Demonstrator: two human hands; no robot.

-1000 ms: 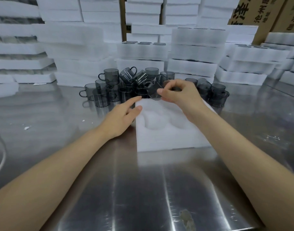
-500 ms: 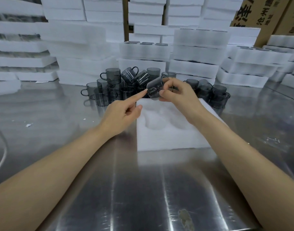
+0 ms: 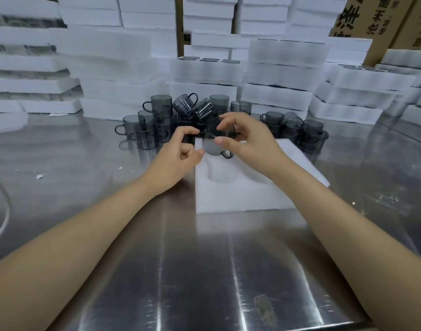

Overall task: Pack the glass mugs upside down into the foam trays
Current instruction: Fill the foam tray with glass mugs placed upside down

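Head view, looking down along two bare forearms onto a steel table. Held in the air over the far left corner of the foam tray — a smoky glass mug, tipped onto its side with one round end toward the camera and its handle pointing down toward the tray. Gripped by the right hand, thumb pressed on the near face, fingers curled over the top. Met from the other side by the left hand, fingers curled in, thumb tip touching the mug's left edge; cannot tell whether pinching it or only resting against it. Cannot tell either whether mouth or base faces the camera. Under the hands, the white tray lying flat on the table, with rounded pockets moulded into its top. Just behind the tray, a heap of loose mugs of the same dark glass — some upright, some tipped over, several resting on others. Behind that, stacks of white foam across the whole back, with dark round shapes showing in the top of one middle stack. At upper right, cardboard boxes printed with dark characters. At far left, a pale cable curving over the table, and a few white scraps scattered on the steel.
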